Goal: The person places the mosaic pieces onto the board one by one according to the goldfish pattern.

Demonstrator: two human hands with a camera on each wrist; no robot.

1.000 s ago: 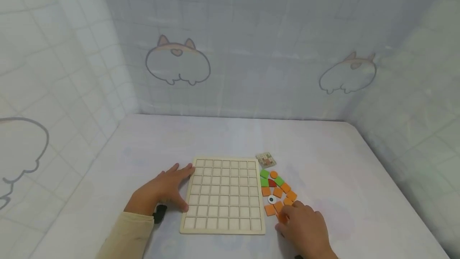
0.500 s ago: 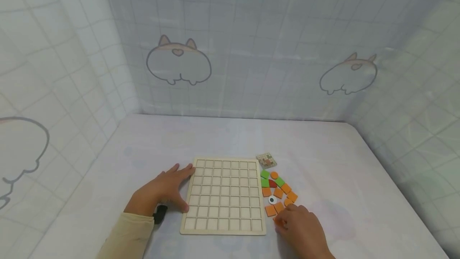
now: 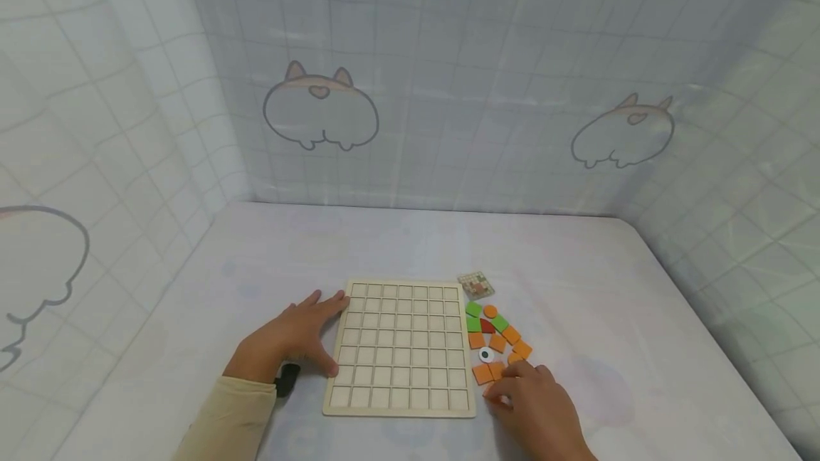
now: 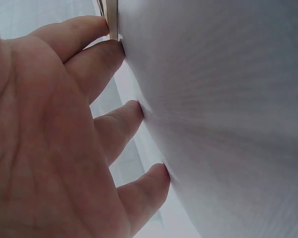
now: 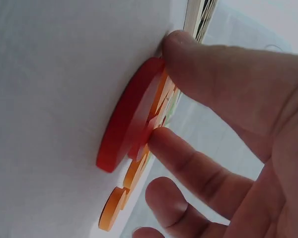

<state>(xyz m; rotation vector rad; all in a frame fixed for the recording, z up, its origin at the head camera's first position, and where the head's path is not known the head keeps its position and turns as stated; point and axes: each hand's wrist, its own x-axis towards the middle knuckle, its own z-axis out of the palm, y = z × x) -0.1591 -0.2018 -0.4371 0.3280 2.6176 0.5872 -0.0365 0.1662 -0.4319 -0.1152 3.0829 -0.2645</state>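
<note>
The left hand [image 3: 297, 336] spreads its fingers and holds nothing in a fist. Its thumb and pointer finger touch the left edge of the wooden grid board [image 3: 401, 356], same as a second ago. The right hand [image 3: 539, 404] is what changed: it slid a bit toward the board. Now its fingertips are just beside the board's lower right corner, so the little pieces there are closer to the squares. Its thumb and pointer finger bend near a red curved piece [image 5: 129, 116] (from up high, I see only a speck of orange there). The thumb touches one end, but I cannot tell if they really pinch it. Close by are orange square tiles [image 3: 482, 375], an eye tile [image 3: 486, 355] and green tiles [image 3: 473, 309], with a picture card [image 3: 477, 285] behind them.
</note>
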